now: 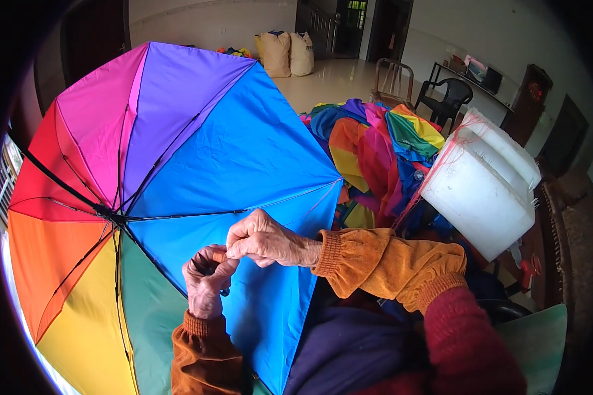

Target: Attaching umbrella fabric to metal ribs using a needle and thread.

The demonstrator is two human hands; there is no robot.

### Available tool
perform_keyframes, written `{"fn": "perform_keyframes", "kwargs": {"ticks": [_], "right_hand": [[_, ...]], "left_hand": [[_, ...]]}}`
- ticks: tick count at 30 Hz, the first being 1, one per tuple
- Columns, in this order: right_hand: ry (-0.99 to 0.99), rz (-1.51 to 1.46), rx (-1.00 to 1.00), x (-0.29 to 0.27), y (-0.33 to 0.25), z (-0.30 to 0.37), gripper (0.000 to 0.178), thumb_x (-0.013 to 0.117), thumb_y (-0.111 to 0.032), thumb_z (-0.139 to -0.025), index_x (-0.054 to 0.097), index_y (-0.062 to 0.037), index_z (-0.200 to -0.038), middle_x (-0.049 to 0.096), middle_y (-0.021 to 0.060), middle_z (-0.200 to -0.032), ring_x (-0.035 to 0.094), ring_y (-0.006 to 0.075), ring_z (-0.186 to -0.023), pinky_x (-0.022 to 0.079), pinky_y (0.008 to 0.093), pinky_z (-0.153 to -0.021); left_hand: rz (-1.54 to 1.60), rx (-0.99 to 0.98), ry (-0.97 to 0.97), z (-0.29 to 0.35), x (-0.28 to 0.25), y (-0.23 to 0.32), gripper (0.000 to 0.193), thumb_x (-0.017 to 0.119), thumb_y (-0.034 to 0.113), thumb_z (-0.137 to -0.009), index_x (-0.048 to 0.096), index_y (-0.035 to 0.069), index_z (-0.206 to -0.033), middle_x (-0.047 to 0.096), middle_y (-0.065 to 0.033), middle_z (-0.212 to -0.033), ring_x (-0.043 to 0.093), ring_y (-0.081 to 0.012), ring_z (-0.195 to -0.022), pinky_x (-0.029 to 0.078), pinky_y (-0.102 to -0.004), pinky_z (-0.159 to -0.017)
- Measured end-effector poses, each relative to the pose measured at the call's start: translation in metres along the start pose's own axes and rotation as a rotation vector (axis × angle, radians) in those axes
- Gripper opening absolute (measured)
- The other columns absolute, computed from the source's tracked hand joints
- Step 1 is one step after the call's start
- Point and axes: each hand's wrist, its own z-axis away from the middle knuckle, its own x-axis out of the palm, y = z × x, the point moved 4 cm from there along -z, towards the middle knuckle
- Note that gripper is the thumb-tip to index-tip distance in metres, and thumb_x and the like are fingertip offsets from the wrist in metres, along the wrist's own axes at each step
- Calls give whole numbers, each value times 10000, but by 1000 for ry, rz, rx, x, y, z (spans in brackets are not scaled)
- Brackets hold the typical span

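An open rainbow umbrella point(197, 158) fills the left side, its inner side with black ribs and shaft toward me. In front of its blue panel point(263, 145) my two hands meet. My right hand point(263, 238) is closed in a pinch, and what its fingertips hold is too small to make out. Just below and to the left, my left hand point(209, 278) is curled closed, with a small dark object partly showing at its fingers; its kind is not clear. A thin reddish thread point(319, 197) runs near the blue panel's right corner.
To the right stands a white foam block point(484, 187) with red threads and pins or needles stuck in it. A heap of rainbow fabric point(375, 148) lies behind. Farther back are a black plastic chair point(445, 99), a wooden chair point(394, 82) and stuffed sacks point(275, 54).
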Motion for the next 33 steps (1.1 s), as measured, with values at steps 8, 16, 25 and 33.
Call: {"fn": "perform_keyframes", "kwargs": {"ticks": [8,16,25,33], "right_hand": [[-14,-22,-2,-3,5,-1,145,582,-107,-742,551,14,-668,379,-30,-471,291,36,-365,230,214,-328],[-36,-37,3,-2,15,-2,145,573,-113,-742,549,18,-686,370,-30,-484,294,39,-371,239,217,-328],[-35,-48,20,1,15,-1,126,577,-94,-738,545,18,-692,346,-37,-491,277,36,-377,215,222,-331],[60,-253,15,-10,17,-4,123,589,-78,-729,543,4,-651,347,-41,-484,245,32,-373,177,213,-338]], "left_hand": [[232,-16,-42,-3,-3,-4,160,643,5,-702,493,50,-669,515,-43,-790,354,-58,-461,232,-204,-386],[407,-85,14,-4,-7,-9,178,640,-26,-693,487,55,-652,532,-53,-772,364,-69,-457,234,-201,-387],[456,-56,9,-6,-9,-13,175,622,-30,-705,478,59,-660,527,-60,-769,342,-73,-459,230,-202,-385],[545,-43,49,-8,-21,-16,152,602,-7,-736,480,62,-678,518,-47,-750,321,-53,-462,234,-191,-386]]}}
